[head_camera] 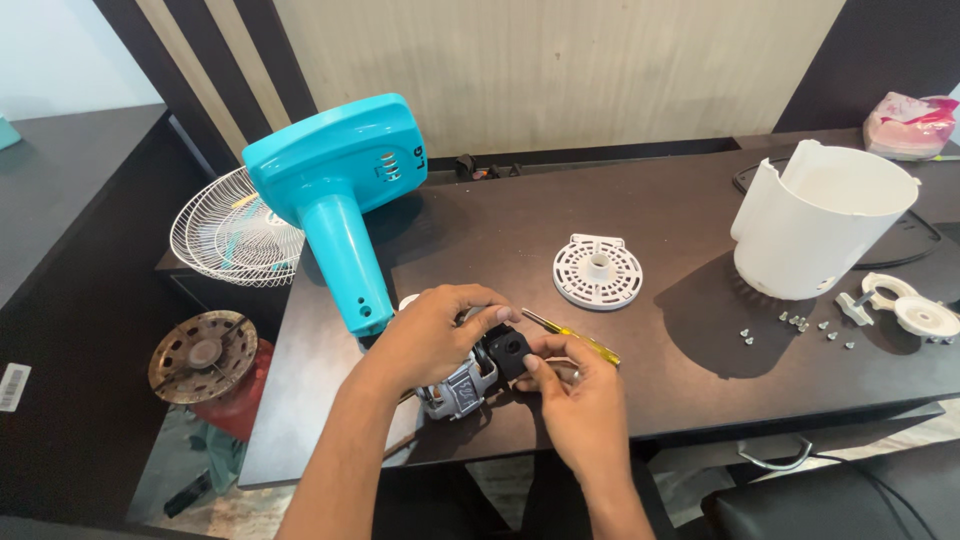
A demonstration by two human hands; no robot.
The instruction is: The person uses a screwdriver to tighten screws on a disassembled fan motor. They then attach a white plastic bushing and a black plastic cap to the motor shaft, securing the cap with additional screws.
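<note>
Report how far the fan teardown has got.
Done: white housing, perforated disc and screws lie apart on the table. In hand: left hand steadies the motor; right hand grips its black part. That part looks still attached.

Looks like small appliance-repair corner in home or shop room, not proper workshop. Dark wooden table (700, 330) as bench, centre frame; striped wall panelling behind. Dismantled fan parts spread about: turquoise fan body (335, 190) upper left, wire guard (225, 240) beside it, white housing (815, 225) upper right, perforated white disc (597, 272), loose screws (800, 325), yellow-handled screwdriver (575, 337). Rusty disc (203, 355) on floor, lower left.
</note>
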